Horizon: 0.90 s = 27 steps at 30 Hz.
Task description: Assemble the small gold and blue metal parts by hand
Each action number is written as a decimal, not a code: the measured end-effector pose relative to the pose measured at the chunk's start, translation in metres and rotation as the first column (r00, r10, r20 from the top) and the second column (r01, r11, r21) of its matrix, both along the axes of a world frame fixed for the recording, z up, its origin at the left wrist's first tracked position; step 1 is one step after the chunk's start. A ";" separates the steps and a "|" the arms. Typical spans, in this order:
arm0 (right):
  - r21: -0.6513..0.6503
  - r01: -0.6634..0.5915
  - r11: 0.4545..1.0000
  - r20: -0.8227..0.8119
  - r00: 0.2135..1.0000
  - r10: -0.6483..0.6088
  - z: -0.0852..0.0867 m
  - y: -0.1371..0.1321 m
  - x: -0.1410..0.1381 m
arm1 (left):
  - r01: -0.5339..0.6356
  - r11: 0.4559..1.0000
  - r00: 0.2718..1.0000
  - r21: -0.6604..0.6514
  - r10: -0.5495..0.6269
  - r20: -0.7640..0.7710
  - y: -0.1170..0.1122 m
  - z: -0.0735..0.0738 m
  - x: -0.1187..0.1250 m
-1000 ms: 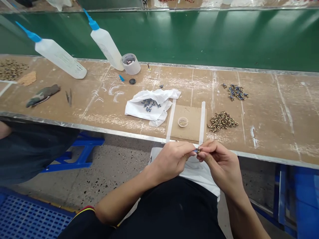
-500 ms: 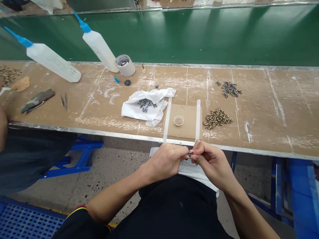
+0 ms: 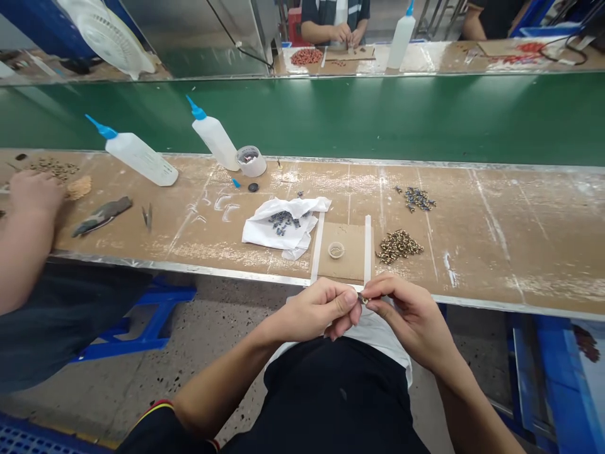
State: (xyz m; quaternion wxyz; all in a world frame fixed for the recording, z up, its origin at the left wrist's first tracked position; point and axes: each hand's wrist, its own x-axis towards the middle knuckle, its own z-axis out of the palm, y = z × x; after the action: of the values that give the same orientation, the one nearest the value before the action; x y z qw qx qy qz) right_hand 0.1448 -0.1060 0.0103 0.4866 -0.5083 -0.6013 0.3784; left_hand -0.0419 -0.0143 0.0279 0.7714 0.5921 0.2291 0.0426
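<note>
My left hand [image 3: 328, 308] and my right hand [image 3: 401, 309] meet above my lap, just in front of the table edge. Between their fingertips is a small dark and brass-coloured part [image 3: 363, 299], pinched from both sides and mostly covered. Beyond them, a small clear cup [image 3: 336, 250] stands on a taped cardboard square [image 3: 343, 270]. To its right lies a pile of small brass and dark parts [image 3: 399, 246], with blue and brass pieces [image 3: 419, 199] behind. Small blue parts [image 3: 283, 221] rest on a crumpled white cloth [image 3: 259, 228] at the left.
Two white bottles with blue nozzles [image 3: 140, 160] [image 3: 216, 142] and a tape roll [image 3: 251, 161] stand at the left back. Tweezers [image 3: 147, 217] lie near a dark cloth-like object [image 3: 102, 216]. A co-worker's arm [image 3: 29, 233] reaches in at left; another person's hands [image 3: 347, 34] work across the green belt [image 3: 331, 116].
The view has tilted up, showing the far table and the person across. My left fingers have shifted on the small part. The co-worker's hand at left now rests over the table.
</note>
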 end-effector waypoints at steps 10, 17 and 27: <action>-0.091 0.173 0.981 -0.308 0.932 -0.193 0.005 0.003 -0.006 | -0.096 0.540 0.989 0.836 0.144 0.021 -0.004 0.018 0.017; -0.105 0.150 0.983 -0.295 0.939 -0.175 0.008 0.003 0.001 | -0.061 0.372 0.998 0.926 0.047 0.047 0.005 0.018 0.026; -0.103 0.115 0.988 -0.259 0.956 -0.138 0.006 0.009 0.019 | -0.006 0.327 0.998 0.945 -0.052 0.024 0.022 0.017 0.050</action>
State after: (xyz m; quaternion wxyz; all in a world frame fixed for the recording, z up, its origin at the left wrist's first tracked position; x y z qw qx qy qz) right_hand 0.1638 -0.0965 0.0166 0.5633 -0.5113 -0.4799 0.4370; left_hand 0.0082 0.0082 0.0450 0.2909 0.9316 0.1345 0.1713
